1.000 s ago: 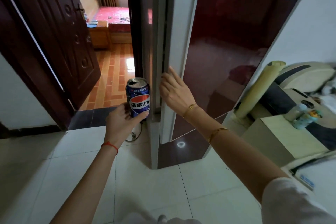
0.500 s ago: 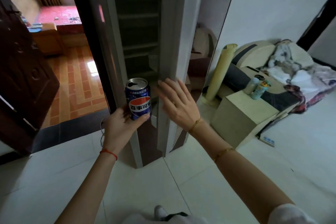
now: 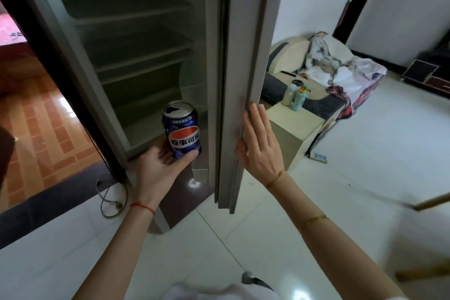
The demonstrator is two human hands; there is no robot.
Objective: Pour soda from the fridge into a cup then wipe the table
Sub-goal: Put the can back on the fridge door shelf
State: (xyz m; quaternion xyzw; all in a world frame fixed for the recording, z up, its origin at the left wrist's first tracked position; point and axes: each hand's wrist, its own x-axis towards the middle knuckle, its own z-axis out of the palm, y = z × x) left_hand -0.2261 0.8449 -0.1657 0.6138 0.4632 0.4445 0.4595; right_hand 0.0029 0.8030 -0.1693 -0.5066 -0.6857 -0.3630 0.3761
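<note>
- Soda can [image 3: 182, 129]: a blue can with a red, white and blue roundel, upright, its tab end already open. I have it in my left hand [image 3: 159, 168], in front of the lower part of the open fridge [image 3: 126, 56], just left of the door's edge.
- The fridge shelves I can see hold nothing; the inside is dim, so I won't vouch for the darker corners.
- Fridge door [image 3: 233, 80]: it stands edge-on to me, with the grey gasket facing my way. My right hand [image 3: 259, 151] lies flat against that edge, low on the door.
- Step in hand, as I judge it: working the door with the soda already out. Which way the door is going I cannot tell from this one view.
- Doing it well: I'd push with the flat of the palm, steady, not a slap, and keep the can clear of the gap so the door's edge can't clip it.
- The can's mouth is open, so I'd hold it level through any turn away from the fridge; tipping it would spill on the white floor tiles [image 3: 267, 238].
- Left grip: thumb and fingers curled round the can's lower half, base seated against the palm; firm and closed on it.
- Right grip: released, fingers straight and together, pressing the door, clasping nothing.
- No cup or table is in view, so pouring and wiping are both still to do.
</note>
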